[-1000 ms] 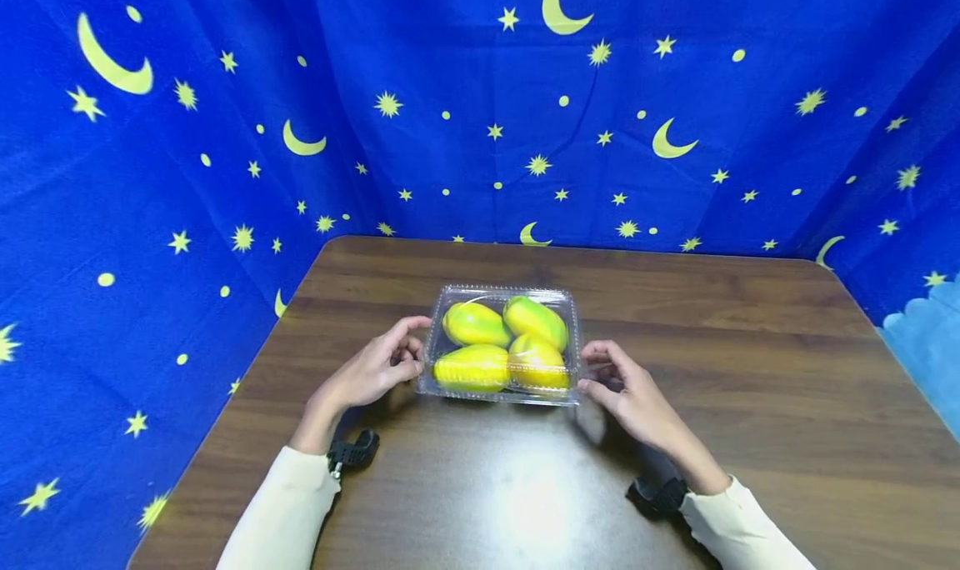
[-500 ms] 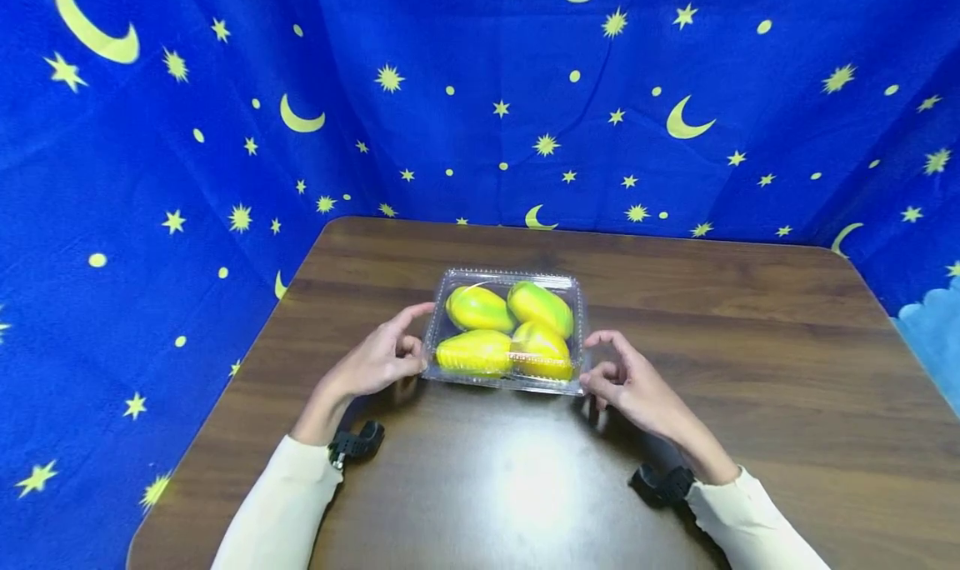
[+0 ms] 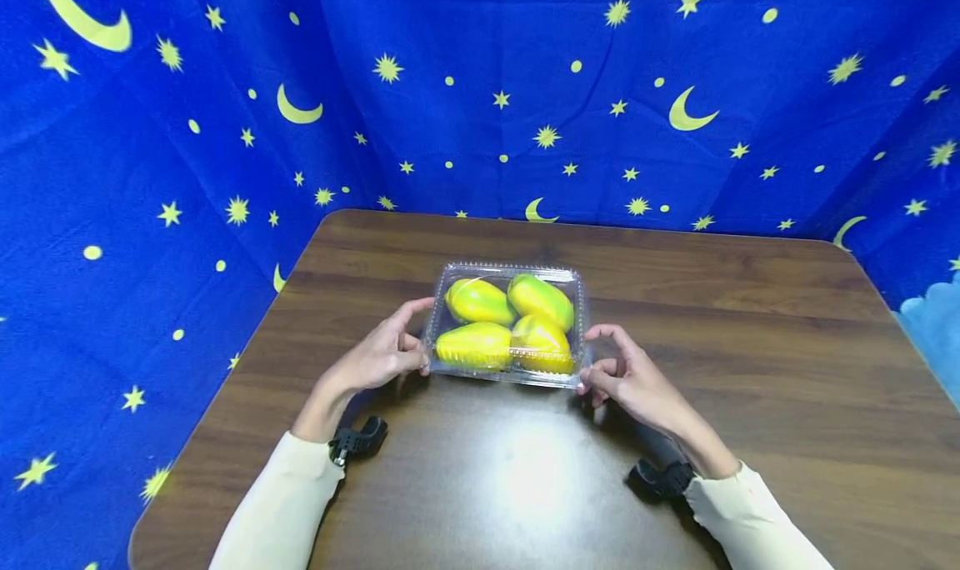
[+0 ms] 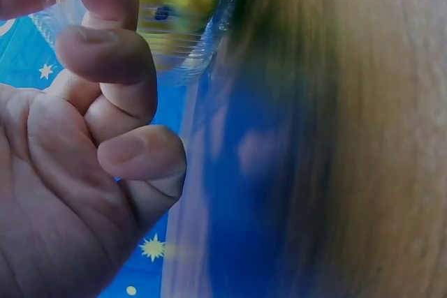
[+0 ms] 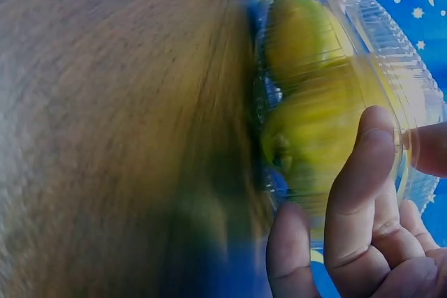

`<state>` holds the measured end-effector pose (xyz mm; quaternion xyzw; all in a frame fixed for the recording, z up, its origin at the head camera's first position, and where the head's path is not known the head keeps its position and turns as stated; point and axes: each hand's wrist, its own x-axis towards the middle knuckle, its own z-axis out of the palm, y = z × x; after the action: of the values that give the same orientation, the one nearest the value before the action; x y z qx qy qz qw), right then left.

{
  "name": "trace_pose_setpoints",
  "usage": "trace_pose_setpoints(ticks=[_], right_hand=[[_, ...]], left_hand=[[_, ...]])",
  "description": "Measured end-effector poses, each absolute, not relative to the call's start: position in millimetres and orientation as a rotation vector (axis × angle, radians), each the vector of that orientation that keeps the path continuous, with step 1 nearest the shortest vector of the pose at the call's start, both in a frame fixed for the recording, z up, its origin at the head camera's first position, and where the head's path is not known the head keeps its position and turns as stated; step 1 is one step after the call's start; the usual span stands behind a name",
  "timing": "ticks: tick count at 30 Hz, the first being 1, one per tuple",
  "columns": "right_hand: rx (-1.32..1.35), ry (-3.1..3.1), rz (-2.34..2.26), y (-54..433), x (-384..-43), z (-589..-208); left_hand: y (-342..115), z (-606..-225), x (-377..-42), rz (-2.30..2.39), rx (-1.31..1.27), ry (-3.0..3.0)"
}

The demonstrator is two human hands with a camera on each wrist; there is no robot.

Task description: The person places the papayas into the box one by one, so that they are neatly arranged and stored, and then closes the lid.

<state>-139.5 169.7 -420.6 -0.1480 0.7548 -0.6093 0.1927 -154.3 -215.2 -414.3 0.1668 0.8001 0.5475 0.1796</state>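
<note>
A clear plastic clamshell box [image 3: 504, 377] with its lid down sits toward the back of the table, several yellow-green mangoes [image 3: 474, 347] inside. At its left side my left hand [image 3: 371, 357] pinches the rim near the front corner, index finger stretched along the side. My right hand [image 3: 636, 387] pinches the opposite rim between thumb and fingers, index finger raised against the wall. Curled lower fingers of the left hand [image 4: 91, 123] show below the box in the left wrist view. In the right wrist view, the right hand's fingers [image 5: 362, 193] lie against the ribbed side.
The brown wood-grain table [image 3: 510, 495] has rounded corners and a bright light reflection in front of the box. A blue curtain [image 3: 465, 95] with yellow moons and stars hangs behind and to the left. Black wrist straps [image 3: 660, 478] sit below both hands.
The head view has tilted down slightly, so everything sits higher in frame. Both thumbs have come in on the box's front corners; the right fingers have closed onto the rim.
</note>
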Motion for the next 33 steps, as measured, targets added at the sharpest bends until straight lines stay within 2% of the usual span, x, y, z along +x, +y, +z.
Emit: trace_pose_setpoints(ticks=[33], right_hand=[[-0.361, 2.152, -1.773, 167.6, -138.2, -424.2]], left_hand=[[-209.0, -420.6, -153.6, 1.744, 0.400, 2.100]])
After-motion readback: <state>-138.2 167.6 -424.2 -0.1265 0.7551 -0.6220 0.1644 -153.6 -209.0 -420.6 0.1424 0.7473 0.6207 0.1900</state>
